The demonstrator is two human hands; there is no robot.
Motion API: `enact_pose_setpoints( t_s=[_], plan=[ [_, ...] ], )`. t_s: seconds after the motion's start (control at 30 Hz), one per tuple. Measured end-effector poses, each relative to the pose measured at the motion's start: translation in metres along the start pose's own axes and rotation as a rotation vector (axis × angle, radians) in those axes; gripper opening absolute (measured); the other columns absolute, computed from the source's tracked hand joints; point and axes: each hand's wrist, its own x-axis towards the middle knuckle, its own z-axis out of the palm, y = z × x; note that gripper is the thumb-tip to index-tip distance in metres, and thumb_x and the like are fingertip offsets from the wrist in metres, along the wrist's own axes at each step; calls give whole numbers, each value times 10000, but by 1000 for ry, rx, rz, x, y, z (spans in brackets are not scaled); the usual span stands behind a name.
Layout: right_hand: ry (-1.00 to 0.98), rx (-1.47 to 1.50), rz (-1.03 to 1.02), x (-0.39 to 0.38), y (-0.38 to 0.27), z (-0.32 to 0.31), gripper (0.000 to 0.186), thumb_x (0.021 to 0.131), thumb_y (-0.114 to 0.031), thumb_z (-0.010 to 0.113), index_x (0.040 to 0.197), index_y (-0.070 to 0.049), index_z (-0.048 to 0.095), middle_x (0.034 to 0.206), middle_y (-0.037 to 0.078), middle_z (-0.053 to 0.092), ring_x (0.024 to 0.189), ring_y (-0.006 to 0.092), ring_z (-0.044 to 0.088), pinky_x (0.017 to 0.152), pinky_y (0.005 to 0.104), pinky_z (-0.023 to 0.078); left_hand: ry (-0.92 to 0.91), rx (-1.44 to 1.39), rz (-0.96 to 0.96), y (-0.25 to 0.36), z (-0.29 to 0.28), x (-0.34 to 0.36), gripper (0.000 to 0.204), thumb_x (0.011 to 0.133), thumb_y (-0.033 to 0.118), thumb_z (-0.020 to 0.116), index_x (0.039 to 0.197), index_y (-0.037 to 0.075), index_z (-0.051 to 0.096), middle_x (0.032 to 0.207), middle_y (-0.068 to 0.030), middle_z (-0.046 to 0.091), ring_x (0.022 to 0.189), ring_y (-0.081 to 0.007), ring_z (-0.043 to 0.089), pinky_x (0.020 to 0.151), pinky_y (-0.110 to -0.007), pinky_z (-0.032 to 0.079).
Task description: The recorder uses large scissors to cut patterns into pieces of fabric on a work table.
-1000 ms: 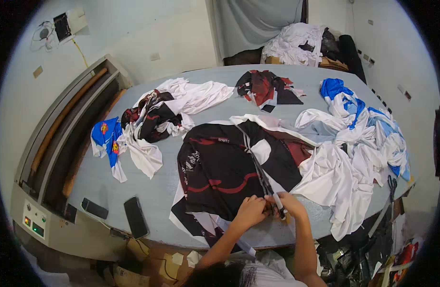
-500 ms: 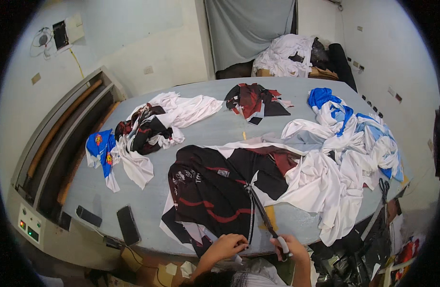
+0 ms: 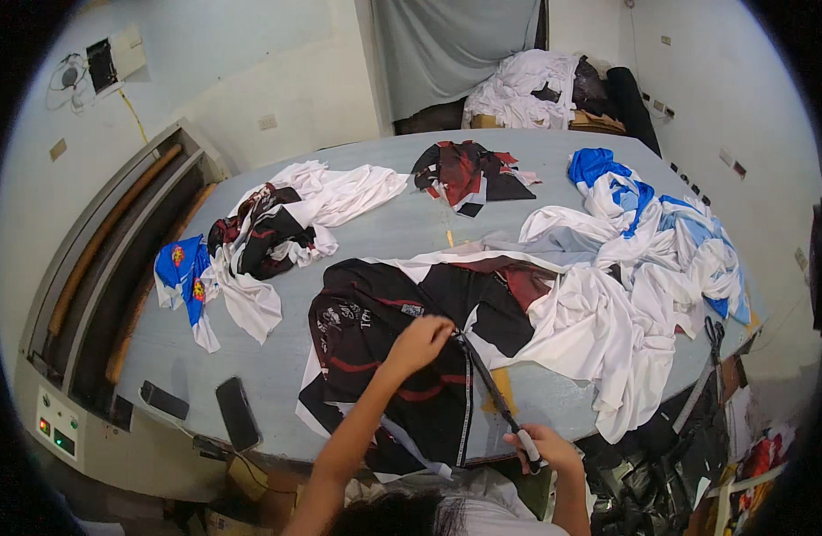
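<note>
A large black fabric piece with dark red lines and white print (image 3: 362, 326) lies on the table in front of me. My left hand (image 3: 421, 342) reaches across it, fingers pinched on the fabric's edge by the tip of the scissors. The scissors (image 3: 488, 382) are long and dark with a pale handle. My right hand (image 3: 545, 448) grips that handle near the table's front edge. Their blades point away from me, along the border between the black piece and the white cloth (image 3: 598, 344) on the right. Whether the blades are parted is hard to see.
On the grey-blue table (image 3: 277, 375) lie two phone-like black devices (image 3: 238, 413), a red-and-black scrap pile (image 3: 469, 174), a white and dark heap (image 3: 268, 237) and blue-and-white cloth (image 3: 621, 192). A long roller machine (image 3: 116, 259) stands left. Another pair of scissors (image 3: 714, 335) rests at the right edge.
My left hand has moved forward from the table's front edge to the fabric by the scissors' tip. My right hand stays nearly in place with the scissors. The whole view has shifted slightly.
</note>
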Motion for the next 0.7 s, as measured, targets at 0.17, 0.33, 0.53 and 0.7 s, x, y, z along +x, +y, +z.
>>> enact_pose_setpoints(
  t_s=[0.17, 0.33, 0.53, 0.7],
  plan=[
    [45, -86, 0, -6, 3, 1, 444, 773, -387, 660, 870, 30, 544, 548, 21, 507, 441, 121, 521, 419, 239, 411, -154, 523, -97, -25, 52, 68, 717, 793, 602, 436, 1184, 4, 493, 1250, -165, 462, 1201, -361, 377, 991, -523, 255],
    [41, -20, 61, -31, 8, -5, 409, 784, -390, 649, 864, 4, 573, 566, 5, 505, 443, 97, 500, 419, 220, 404, -263, 593, -134, -5, 122, 135, 941, 689, 727, 433, 1284, -2, 399, 1388, -148, 306, 1299, -372, 203, 979, -661, 69],
    [140, -236, 105, -78, 12, -26, 417, 751, -401, 673, 775, 7, 588, 626, -11, 486, 594, 76, 467, 521, 239, 343, -233, 507, 23, 13, 192, 206, 739, 698, 595, 543, 1210, 62, 507, 1291, -134, 434, 1275, -336, 261, 967, -679, 86],
    [223, -475, -110, -97, 19, -37, 300, 805, -206, 597, 957, 53, 584, 675, 62, 601, 523, 111, 495, 484, 263, 396, -237, 372, 136, 23, 201, 222, 690, 705, 525, 569, 1228, 85, 482, 1205, -145, 507, 1195, -310, 388, 982, -616, 166]
  ],
)
